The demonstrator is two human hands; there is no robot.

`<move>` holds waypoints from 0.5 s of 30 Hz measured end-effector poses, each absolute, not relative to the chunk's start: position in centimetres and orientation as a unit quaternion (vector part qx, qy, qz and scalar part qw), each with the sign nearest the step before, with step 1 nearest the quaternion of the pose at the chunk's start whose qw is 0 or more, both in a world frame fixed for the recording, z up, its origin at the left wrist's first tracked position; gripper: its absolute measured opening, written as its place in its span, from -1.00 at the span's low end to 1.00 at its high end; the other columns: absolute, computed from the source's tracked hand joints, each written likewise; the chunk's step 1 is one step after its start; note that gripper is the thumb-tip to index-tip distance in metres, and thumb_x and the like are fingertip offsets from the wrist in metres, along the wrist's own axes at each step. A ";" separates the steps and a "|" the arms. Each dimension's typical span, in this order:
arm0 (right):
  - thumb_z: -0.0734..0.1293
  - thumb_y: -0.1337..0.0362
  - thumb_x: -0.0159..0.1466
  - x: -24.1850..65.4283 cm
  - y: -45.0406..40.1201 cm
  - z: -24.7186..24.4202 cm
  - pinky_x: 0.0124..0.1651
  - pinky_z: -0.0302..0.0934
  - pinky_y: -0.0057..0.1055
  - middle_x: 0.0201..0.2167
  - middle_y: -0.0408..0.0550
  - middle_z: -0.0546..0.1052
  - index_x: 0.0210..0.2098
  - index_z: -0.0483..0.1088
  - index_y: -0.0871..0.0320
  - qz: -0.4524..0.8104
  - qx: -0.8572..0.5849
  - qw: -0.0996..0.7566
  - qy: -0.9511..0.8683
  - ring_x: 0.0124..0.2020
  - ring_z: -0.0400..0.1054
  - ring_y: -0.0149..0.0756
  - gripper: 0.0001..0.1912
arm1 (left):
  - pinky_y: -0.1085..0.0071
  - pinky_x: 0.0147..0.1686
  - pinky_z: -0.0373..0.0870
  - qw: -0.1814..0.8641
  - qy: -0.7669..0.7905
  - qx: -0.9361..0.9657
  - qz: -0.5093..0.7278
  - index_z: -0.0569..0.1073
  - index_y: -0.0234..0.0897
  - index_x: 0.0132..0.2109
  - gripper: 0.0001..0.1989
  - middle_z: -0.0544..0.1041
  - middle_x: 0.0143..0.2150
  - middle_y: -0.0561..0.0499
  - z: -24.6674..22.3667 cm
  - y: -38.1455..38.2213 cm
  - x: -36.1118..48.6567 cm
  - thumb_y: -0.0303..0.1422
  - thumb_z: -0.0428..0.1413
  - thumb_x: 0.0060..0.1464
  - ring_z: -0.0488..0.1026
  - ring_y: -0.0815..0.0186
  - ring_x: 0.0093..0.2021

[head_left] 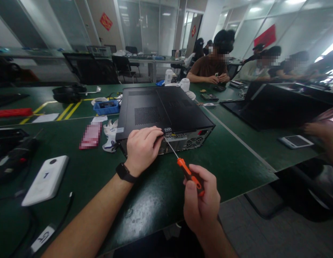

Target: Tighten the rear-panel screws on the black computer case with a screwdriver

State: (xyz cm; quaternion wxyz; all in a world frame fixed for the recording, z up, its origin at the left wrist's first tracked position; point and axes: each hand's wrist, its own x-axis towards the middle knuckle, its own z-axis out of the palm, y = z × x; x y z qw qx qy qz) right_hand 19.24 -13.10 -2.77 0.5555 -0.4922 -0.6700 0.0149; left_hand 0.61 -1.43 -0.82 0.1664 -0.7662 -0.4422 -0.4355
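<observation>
A black desktop computer case (153,100) lies flat on the green table, its rear panel with the fan grille and ports facing me. My right hand (202,200) is wrapped around the orange and black handle of a screwdriver (184,167). Its thin shaft slants up and left to the top edge of the rear panel. There, the fingertips of my left hand (143,147) are pinched together right beside the screwdriver's tip. Whatever lies between those fingers is hidden. The left palm rests close against the case's near corner.
On the left lie a white numbered power bank (47,181), cables, a glove (110,136) and a blue bin (106,107). A phone (297,141) and large black panels (274,107) are on the right. A person (212,68) works across the table; another person's arm (326,134) reaches in from the right.
</observation>
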 end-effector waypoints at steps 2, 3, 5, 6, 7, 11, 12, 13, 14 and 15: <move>0.27 0.32 0.37 19.1 -13.1 -2.5 -0.28 0.48 -0.34 -0.19 0.01 0.58 0.12 0.34 0.15 -0.003 -0.484 0.556 -0.676 -0.30 0.55 -0.27 -0.67 | 0.19 -0.05 0.35 0.164 -0.443 -0.766 -0.435 0.53 -0.17 -0.09 -0.94 0.69 -0.02 0.02 -0.8 -1.5 0.6 -0.37 0.18 0.30 0.63 0.20 0.03; 0.28 0.33 0.36 19.1 -13.1 -2.5 -0.26 0.49 -0.34 -0.18 0.01 0.59 0.10 0.35 0.14 -0.015 -0.483 0.556 -0.676 -0.28 0.56 -0.27 -0.68 | 0.19 -0.05 0.36 0.165 -0.443 -0.767 -0.435 0.53 -0.17 -0.09 -0.94 0.69 -0.02 0.02 -0.8 -1.5 0.6 -0.38 0.18 0.30 0.63 0.20 0.03; 0.28 0.34 0.37 19.0 -13.1 -2.5 -0.27 0.49 -0.35 -0.22 -0.02 0.61 0.08 0.36 0.13 -0.024 -0.489 0.556 -0.671 -0.31 0.57 -0.28 -0.72 | 0.19 -0.05 0.36 0.167 -0.441 -0.767 -0.435 0.53 -0.17 -0.09 -0.94 0.69 -0.02 0.02 -0.7 -1.5 0.6 -0.38 0.17 0.31 0.63 0.20 0.02; 0.28 0.34 0.38 19.1 -13.1 -2.6 -0.29 0.49 -0.36 -0.24 -0.04 0.61 0.07 0.37 0.12 -0.018 -0.494 0.557 -0.668 -0.35 0.56 -0.29 -0.73 | 0.19 -0.06 0.36 0.169 -0.440 -0.767 -0.436 0.53 -0.17 -0.09 -0.94 0.69 -0.03 0.02 -0.7 -1.5 0.6 -0.38 0.17 0.31 0.63 0.20 0.02; 0.27 0.33 0.39 19.1 -13.1 -2.6 -0.31 0.49 -0.37 -0.26 -0.05 0.61 0.08 0.36 0.12 -0.010 -0.498 0.557 -0.665 -0.38 0.56 -0.30 -0.73 | 0.19 -0.06 0.36 0.170 -0.439 -0.767 -0.436 0.53 -0.17 -0.09 -0.94 0.69 -0.03 0.03 -0.8 -1.4 0.6 -0.38 0.17 0.31 0.63 0.20 0.02; 0.28 0.30 0.36 19.1 -13.2 -2.4 -0.32 0.48 -0.34 -0.21 -0.01 0.58 0.12 0.33 0.14 0.001 -0.500 0.548 -0.671 -0.36 0.54 -0.29 -0.66 | 0.19 -0.06 0.35 0.168 -0.441 -0.767 -0.434 0.52 -0.16 -0.09 -0.94 0.69 -0.02 0.04 -0.9 -1.3 0.6 -0.37 0.17 0.32 0.63 0.21 0.02; 0.29 0.31 0.33 19.0 -13.2 -2.2 -0.30 0.48 -0.33 -0.20 0.00 0.58 0.12 0.32 0.14 -0.007 -0.496 0.547 -0.675 -0.34 0.55 -0.27 -0.65 | 0.18 -0.05 0.35 0.166 -0.442 -0.767 -0.434 0.52 -0.15 -0.09 -0.94 0.69 -0.02 0.05 -1.0 -1.3 0.6 -0.37 0.17 0.32 0.63 0.21 0.02; 0.29 0.32 0.32 19.0 -13.2 -2.1 -0.28 0.49 -0.33 -0.19 0.00 0.57 0.11 0.32 0.14 -0.017 -0.492 0.547 -0.677 -0.31 0.55 -0.26 -0.64 | 0.18 -0.05 0.35 0.165 -0.442 -0.767 -0.434 0.53 -0.15 -0.10 -0.95 0.69 -0.02 0.05 -1.0 -1.3 0.6 -0.38 0.17 0.32 0.63 0.22 0.02; 0.29 0.34 0.31 18.9 -13.2 -2.0 -0.27 0.49 -0.33 -0.19 -0.01 0.58 0.09 0.33 0.13 -0.027 -0.489 0.549 -0.678 -0.29 0.56 -0.26 -0.65 | 0.18 -0.05 0.35 0.164 -0.442 -0.767 -0.435 0.53 -0.15 -0.10 -0.95 0.69 -0.02 0.05 -1.0 -1.3 0.6 -0.38 0.17 0.32 0.63 0.22 0.02; 0.30 0.36 0.31 18.9 -13.1 -2.0 -0.26 0.50 -0.34 -0.21 -0.02 0.58 0.08 0.34 0.13 -0.036 -0.486 0.551 -0.677 -0.29 0.57 -0.26 -0.66 | 0.19 -0.05 0.35 0.163 -0.442 -0.767 -0.436 0.53 -0.15 -0.10 -0.95 0.69 -0.01 0.05 -1.0 -1.4 0.6 -0.38 0.17 0.32 0.63 0.22 0.03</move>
